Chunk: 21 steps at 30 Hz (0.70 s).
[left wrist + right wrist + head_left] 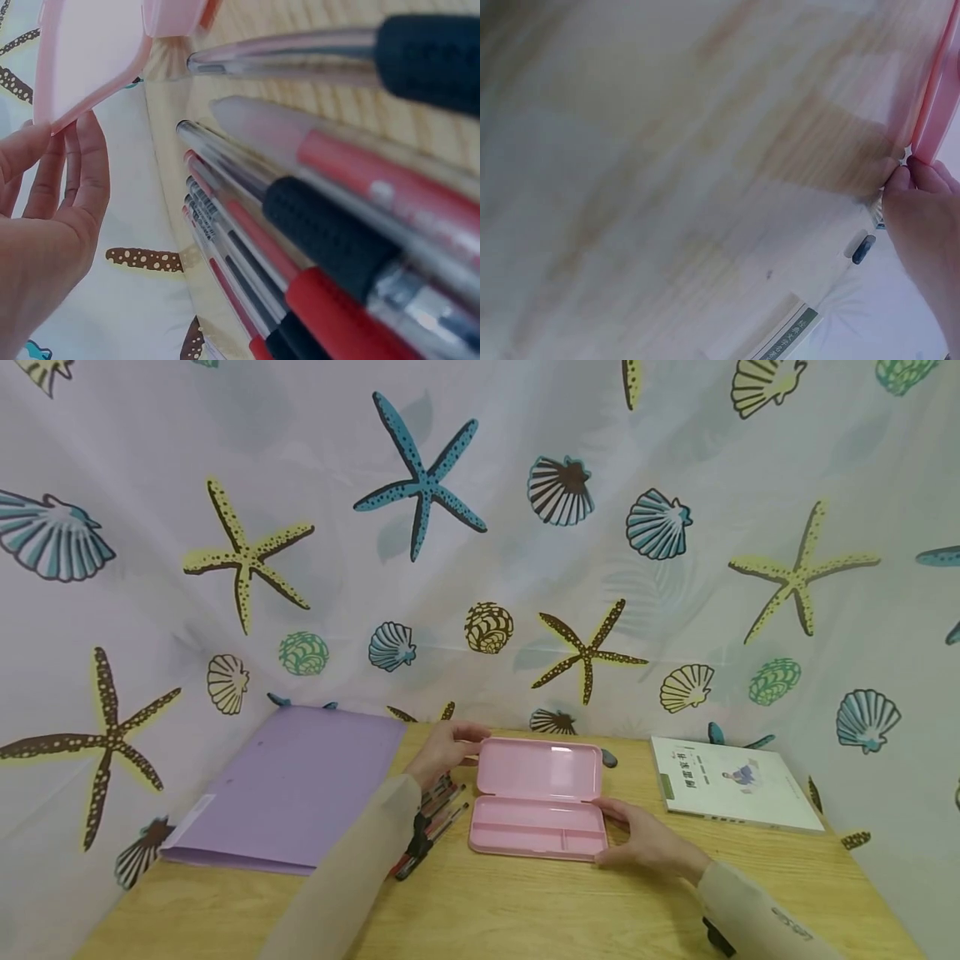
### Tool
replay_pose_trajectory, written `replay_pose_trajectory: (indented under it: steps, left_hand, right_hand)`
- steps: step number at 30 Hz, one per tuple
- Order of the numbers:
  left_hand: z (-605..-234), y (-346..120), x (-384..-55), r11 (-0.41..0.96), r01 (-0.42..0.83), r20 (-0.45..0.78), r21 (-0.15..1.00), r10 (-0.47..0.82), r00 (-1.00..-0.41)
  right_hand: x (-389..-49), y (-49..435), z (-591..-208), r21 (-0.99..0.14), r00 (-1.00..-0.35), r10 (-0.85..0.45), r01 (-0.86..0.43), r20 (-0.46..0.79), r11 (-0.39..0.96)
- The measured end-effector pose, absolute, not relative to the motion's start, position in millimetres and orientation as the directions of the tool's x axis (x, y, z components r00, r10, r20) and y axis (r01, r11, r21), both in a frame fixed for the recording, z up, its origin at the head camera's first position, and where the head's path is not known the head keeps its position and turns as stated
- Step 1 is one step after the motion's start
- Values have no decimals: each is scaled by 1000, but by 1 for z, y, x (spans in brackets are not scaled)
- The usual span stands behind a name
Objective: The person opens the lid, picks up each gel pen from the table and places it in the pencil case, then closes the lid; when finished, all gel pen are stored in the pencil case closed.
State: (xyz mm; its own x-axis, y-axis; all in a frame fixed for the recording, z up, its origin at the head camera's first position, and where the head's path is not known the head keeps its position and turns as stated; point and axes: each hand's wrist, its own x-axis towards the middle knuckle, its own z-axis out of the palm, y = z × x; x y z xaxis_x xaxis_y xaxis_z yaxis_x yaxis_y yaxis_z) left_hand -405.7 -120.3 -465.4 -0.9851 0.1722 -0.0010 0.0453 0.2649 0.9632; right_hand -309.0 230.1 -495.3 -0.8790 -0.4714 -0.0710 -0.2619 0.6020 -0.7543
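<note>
A pink pencil case (538, 770) lies open on the table, its lid raised at the back and its divided tray showing no contents. My left hand (444, 753) pinches the lid's upper left corner between thumb and fingers, plainly seen in the left wrist view, where the lid (94, 56) rises above the hand (56, 202). On the tray's right end, my right hand (651, 843) holds the case with the thumb near the front corner and fingers near the hinge. The right wrist view shows those fingers (922, 177) at the pink edge.
Several pens (442, 823) with black and red grips lie left of the case, partly behind my left forearm. A purple folder (300, 777) is farther left. A white book (738, 785) lies at the right. Behind the case sits a small dark object (609, 759). Patterned cloth (495, 568) surrounds the table.
</note>
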Motion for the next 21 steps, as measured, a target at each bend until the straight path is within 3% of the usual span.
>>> replay_pose_trajectory:
  steps: [8,21]
  left_hand:
    - [-464,-118,-403,263,127,82,956,176,-981]
    - [-461,-141,-386,239,144,95,960,207,-974]
  right_hand:
    - [-311,232,-495,-771,-882,-463,-237,-84,591]
    - [-311,231,-496,-788,-876,-476,-243,-72,566]
